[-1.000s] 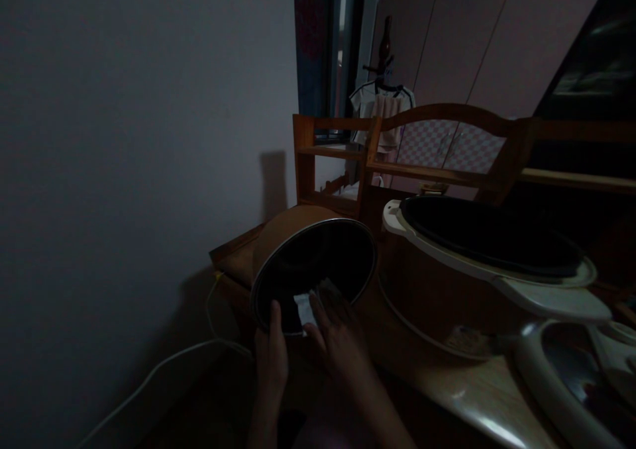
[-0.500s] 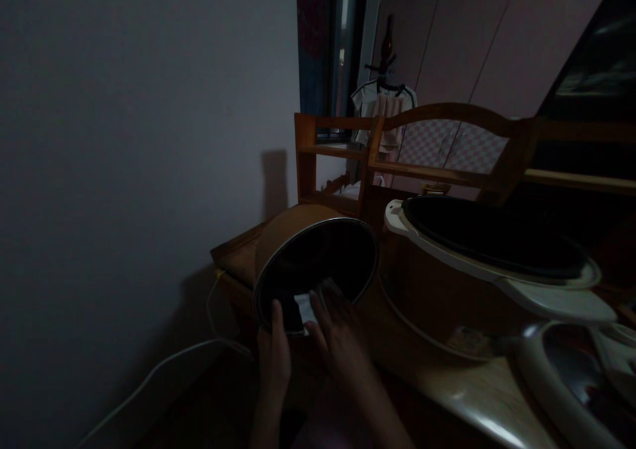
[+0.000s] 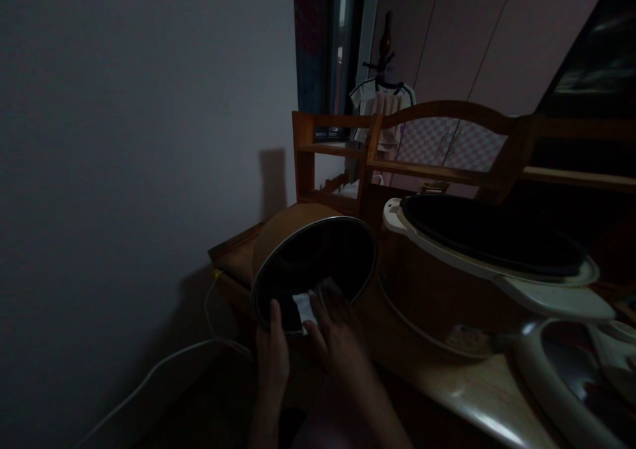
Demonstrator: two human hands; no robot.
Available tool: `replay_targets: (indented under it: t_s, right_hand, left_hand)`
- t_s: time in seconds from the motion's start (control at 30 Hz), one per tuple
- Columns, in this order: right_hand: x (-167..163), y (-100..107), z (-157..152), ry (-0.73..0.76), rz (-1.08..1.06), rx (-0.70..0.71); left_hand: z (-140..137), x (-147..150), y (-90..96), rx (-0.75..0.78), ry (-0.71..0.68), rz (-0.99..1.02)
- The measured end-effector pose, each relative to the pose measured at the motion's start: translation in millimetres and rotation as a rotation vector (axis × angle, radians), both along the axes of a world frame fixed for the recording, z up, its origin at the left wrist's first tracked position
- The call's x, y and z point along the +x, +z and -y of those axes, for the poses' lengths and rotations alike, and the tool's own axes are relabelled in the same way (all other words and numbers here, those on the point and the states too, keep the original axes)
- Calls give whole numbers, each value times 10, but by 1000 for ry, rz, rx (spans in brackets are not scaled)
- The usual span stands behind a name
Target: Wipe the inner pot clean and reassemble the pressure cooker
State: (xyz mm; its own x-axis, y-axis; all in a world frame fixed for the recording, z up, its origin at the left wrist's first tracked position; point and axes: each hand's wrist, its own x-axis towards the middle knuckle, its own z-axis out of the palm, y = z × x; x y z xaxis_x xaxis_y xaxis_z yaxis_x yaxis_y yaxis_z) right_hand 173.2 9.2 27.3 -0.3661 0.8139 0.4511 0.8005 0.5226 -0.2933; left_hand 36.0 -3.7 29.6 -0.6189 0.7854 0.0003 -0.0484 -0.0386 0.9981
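A round inner pot, tan outside and dark inside, lies tilted on its side with its mouth facing me. My left hand grips the pot's near lower rim, thumb inside and the other fingers hidden beneath. Inside the mouth, my right hand presses a white cloth or tissue against the lower inner wall. Its fingertips are in shadow. To the right stands a large rice cooker body with a white rim and a dark, open top.
The cooker's lid lies at the lower right of the wooden tabletop. A wooden shelf rack rises behind. A white cord hangs at the left, beside a pale wall.
The view has shifted very slightly. Both hands, the cloth and the pot stay in nearly the same places.
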Motion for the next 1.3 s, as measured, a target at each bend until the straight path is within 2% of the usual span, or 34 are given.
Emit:
replay_targets:
  t_s: [0.1, 0.3, 0.57, 0.97, 1.13, 1.3]
  right_hand:
    - [13, 33, 6, 11, -9, -18]
    - [43, 102, 52, 35, -10, -24]
    - [0, -21, -5, 8, 21, -5]
    - [-9, -1, 28, -13, 3, -10]
    - [-3, -34, 17, -23, 24, 21]
    - [2, -35, 31, -17, 54, 46]
  left_hand:
    - [-8, -6, -21, 19, 7, 11]
    - [18, -21, 37, -83, -16, 30]
    - [5, -15, 22, -125, 3, 57]
    - [7, 0, 20, -36, 19, 45]
    - [0, -5, 9, -69, 19, 38]
    - [4, 0, -10, -1, 11, 10]
